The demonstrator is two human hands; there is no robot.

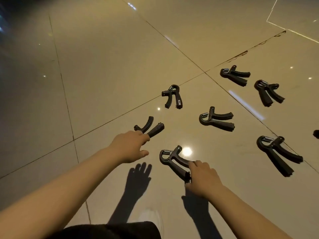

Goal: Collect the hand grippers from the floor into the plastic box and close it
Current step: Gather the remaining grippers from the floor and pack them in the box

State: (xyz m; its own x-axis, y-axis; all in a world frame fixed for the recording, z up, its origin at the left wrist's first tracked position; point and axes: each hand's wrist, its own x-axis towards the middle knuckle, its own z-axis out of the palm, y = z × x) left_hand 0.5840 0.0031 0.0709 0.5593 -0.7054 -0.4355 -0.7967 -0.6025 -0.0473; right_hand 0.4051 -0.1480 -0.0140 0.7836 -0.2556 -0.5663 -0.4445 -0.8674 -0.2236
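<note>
Several black hand grippers with steel springs lie scattered on the glossy beige tiled floor. My left hand (129,147) reaches over the head of the leftmost hand gripper (151,127), its fingers curled onto it. My right hand (203,178) holds the handle ends of the nearest hand gripper (172,160). Others lie further out: one at the centre (173,96), one to its right (216,119), two far right (235,75) (268,93) and a large one near right (279,154). No plastic box is in view.
The floor (103,66) has dark grout lines and bright light reflections. A dark object (316,134) is cut off at the right edge. My dark clothing (110,231) shows at the bottom edge. White tape lines (293,31) mark the far right floor.
</note>
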